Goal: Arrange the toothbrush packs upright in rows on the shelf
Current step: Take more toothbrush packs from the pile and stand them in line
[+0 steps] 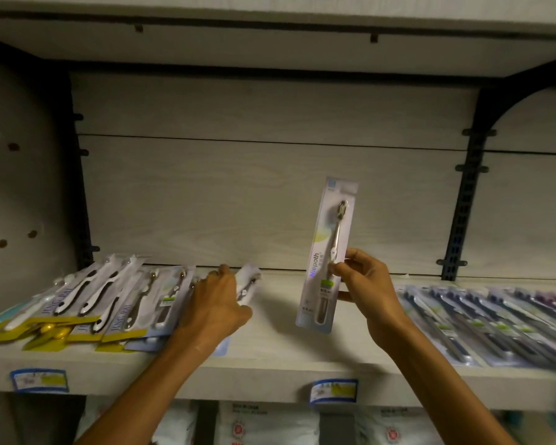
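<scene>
My right hand pinches a single toothbrush pack by its right edge and holds it nearly upright above the middle of the pale wooden shelf. My left hand reaches over a flat-lying pack, its fingers on the pack; how they grip is hidden. Left of it, several packs with yellow and blue cards lie flat and overlapping. Along the shelf's right side lies a row of dark-handled toothbrush packs, also flat.
The shelf's back panel is bare wood. Black brackets stand at the right and left. Blue price labels sit on the shelf's front edge. White bagged goods fill the shelf below. Another shelf hangs overhead.
</scene>
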